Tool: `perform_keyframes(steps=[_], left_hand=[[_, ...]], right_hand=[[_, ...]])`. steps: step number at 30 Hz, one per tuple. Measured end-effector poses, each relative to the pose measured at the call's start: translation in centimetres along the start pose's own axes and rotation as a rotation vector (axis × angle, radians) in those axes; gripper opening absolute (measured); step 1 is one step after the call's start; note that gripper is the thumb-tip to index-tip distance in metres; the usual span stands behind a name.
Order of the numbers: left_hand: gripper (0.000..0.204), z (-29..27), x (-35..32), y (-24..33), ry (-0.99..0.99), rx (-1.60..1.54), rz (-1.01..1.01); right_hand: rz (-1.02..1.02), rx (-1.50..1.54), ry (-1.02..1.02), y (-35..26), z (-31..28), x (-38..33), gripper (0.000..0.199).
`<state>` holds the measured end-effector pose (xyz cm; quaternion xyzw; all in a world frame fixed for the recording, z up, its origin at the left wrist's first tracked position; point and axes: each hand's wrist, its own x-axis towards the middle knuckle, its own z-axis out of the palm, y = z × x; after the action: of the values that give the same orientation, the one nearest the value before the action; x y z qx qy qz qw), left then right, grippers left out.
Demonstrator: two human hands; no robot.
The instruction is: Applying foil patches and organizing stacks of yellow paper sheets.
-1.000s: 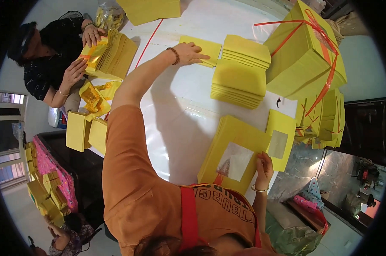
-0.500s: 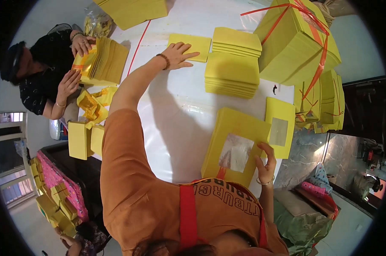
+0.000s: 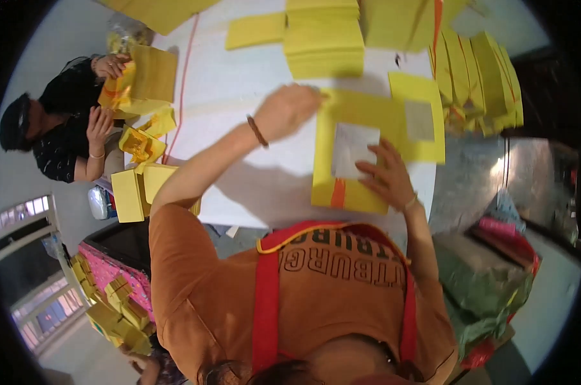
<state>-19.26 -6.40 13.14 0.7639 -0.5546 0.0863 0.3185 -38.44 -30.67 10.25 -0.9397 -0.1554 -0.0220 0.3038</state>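
Observation:
A stack of yellow paper sheets (image 3: 358,106), with a silvery rectangle and an orange mark on its top sheet, lies on the white table (image 3: 232,138) in front of me. My left hand (image 3: 289,114) is at the far left corner of this stack, its fingers curled closed and slightly blurred; whatever they pinch is hidden. My right hand (image 3: 388,174) rests flat on the right part of the top sheet, fingers spread over the silvery rectangle's edge. Another yellow sheet with a grey patch (image 3: 436,131) lies beside the stack on the right.
Farther back stand a neat yellow paper pile (image 3: 324,48) and a flat yellow packet (image 3: 255,31). Tied yellow bundles (image 3: 473,70) crowd the far right. To the left, another person (image 3: 62,122) handles a yellow stack (image 3: 154,74) by crumpled yellow wrapping (image 3: 143,142).
My left hand has come back from the flat packet to the near stack and closed. My right hand has moved from the stack's right edge onto its top. The view has shifted.

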Motion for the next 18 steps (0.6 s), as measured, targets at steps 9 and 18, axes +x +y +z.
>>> perform_keyframes(steps=[9,18], left_hand=[[0.059,2.9,-5.7,11.8,-0.363,0.011,-0.013],[0.015,2.6,-5.9,11.2,-0.315,-0.255,-0.109]], right_hand=[[-0.033,0.121,0.094,0.9,1.0,0.4,0.026],[-0.007,0.172,0.074,1.0,1.5,-0.2,0.023]])
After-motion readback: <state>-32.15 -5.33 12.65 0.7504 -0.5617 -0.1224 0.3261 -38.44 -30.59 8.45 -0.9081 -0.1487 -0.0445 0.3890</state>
